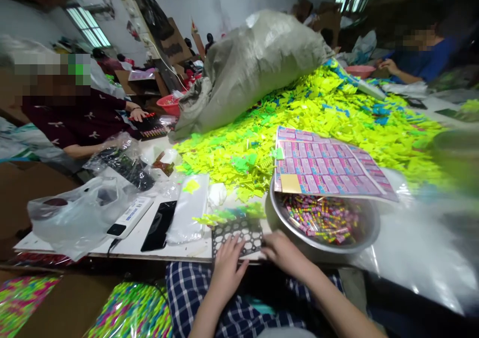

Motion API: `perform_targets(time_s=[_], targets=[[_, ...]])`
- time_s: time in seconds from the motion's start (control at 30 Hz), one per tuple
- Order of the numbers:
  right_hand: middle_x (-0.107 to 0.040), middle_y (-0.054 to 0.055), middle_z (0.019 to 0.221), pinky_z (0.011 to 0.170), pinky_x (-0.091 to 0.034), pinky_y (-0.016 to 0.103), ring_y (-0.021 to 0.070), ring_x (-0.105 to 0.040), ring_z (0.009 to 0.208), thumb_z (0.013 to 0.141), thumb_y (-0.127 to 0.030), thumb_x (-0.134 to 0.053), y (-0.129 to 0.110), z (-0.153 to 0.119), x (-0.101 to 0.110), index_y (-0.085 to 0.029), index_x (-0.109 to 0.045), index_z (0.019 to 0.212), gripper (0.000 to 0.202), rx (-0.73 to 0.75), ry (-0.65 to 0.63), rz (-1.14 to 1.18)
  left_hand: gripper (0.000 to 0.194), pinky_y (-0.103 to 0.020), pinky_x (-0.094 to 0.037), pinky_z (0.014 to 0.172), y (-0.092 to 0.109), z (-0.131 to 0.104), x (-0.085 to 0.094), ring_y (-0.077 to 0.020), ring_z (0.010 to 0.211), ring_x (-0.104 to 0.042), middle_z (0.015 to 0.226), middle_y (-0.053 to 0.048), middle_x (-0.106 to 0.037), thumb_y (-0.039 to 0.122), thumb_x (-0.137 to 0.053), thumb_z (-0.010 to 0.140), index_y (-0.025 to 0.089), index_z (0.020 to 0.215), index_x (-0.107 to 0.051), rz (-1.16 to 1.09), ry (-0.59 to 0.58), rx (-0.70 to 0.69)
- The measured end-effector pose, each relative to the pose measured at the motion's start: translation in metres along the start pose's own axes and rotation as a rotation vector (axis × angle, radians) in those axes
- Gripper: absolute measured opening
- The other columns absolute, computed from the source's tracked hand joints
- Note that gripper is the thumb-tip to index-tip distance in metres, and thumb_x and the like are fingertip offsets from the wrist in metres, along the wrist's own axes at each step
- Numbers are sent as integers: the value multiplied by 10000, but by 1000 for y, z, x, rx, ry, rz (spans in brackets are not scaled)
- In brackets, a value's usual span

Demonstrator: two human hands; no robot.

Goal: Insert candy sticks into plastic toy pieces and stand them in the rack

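My left hand (pixel 229 259) lies with fingers stretched out over a black tray with rows of large holes (pixel 251 232) at the table's front edge. Beside the tray's right edge is my right hand (pixel 281 252), its fingers bent and a little blurred; whether it grips the tray or anything else cannot be made out. Just behind the tray lies a row of yellow-green plastic pieces (pixel 234 213). To the right, a metal bowl (pixel 275 213) contains many small colourful wrapped tubes (pixel 325 221). Printed pink-and-purple sheets (pixel 322 166) rest across the bowl's back rim.
A large heap of yellow-green pieces (pixel 239 153) spreads behind, under a big grey sack (pixel 262 64). At left lie clear plastic bags (pixel 190 211), a black phone (pixel 159 226) and a white power bank (pixel 130 217). Co-workers sit at far left and far right.
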State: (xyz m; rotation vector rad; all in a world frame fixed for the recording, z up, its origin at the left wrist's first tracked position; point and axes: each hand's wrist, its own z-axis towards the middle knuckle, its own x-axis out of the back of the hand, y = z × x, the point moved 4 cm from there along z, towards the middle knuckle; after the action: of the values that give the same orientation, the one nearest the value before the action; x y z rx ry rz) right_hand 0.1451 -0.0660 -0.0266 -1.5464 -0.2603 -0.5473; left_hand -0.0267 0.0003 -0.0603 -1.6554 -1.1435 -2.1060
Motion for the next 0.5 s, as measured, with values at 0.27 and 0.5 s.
perform_targets(time_s=[0.27, 0.5], targets=[[-668, 130, 952, 801, -419, 372, 292, -593, 907, 783, -352, -472, 32, -10, 110, -180, -683, 915, 303, -179, 62, -320, 346, -268, -441, 838, 61, 112, 149, -148, 955, -567, 988, -32, -639, 363, -301, 885, 202, 986, -590, -164, 317, 104], [-688, 73, 867, 774, -459, 320, 269, -626, 859, 686, -368, -517, 66, -3, 79, -219, -676, 867, 283, -166, -88, -383, 291, -410, -452, 831, 39, 237, 129, -192, 954, -560, 1037, -80, -590, 346, -525, 809, 126, 995, -565, -53, 132, 399]])
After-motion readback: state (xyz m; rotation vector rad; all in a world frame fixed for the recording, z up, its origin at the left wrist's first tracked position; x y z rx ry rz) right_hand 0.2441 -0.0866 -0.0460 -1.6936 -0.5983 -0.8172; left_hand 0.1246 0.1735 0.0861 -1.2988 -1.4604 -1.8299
